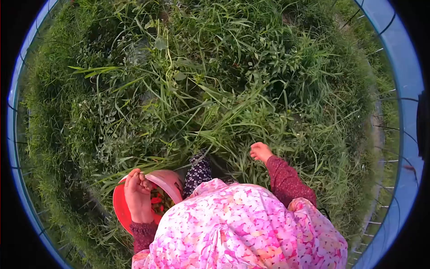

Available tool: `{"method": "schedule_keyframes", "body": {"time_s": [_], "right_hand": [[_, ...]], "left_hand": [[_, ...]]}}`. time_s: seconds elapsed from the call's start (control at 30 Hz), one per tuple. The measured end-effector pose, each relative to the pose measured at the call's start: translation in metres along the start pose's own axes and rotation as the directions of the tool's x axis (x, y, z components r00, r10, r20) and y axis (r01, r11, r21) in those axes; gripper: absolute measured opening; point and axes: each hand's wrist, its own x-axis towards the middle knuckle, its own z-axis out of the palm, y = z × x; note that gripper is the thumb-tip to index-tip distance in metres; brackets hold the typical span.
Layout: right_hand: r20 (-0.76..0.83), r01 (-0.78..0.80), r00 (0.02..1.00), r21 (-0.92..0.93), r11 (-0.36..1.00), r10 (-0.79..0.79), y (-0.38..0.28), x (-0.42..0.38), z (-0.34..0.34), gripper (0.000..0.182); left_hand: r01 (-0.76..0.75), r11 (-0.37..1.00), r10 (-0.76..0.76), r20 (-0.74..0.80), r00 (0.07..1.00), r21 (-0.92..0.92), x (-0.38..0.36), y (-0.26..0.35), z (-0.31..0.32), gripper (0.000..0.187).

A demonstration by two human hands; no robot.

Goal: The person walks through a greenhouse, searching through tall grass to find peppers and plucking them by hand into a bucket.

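My left hand (137,196) is over the mouth of a red bucket (120,205), its fingers curled closed near the rim. What they hold, if anything, is hidden. Inside the tilted bucket lie several small red things (157,201) that look like peppers, mixed with some green. My right hand (261,152) hangs just above the grass in front of me, apart from the bucket. Its fingers are bent inward, and I cannot make out anything between them. Long green blades (224,130) stand nearest to it.
Dense grass and leafy plants (291,62) cover the ground ahead and to both sides. My patterned trouser leg (198,172) shows beside the bucket. A pink flowered garment (242,219) fills the lower middle. Pale ground (378,121) shows at the right edge.
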Motion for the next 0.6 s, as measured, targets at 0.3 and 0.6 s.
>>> {"method": "schedule_keyframes", "body": {"time_s": [0.3,0.6], "right_hand": [[-0.067,0.031,0.997,-0.001,1.0,-0.031,-0.128,0.036,0.009,0.019],[-0.169,-0.036,0.985,0.021,0.999,0.039,-0.158,0.065,-0.011,0.019]], "left_hand": [[-0.033,0.998,0.028,0.079,0.997,0.057,0.081,0.088,0.079,0.016],[-0.039,0.996,0.026,0.154,0.988,0.085,0.141,0.123,0.134,0.015]]}}
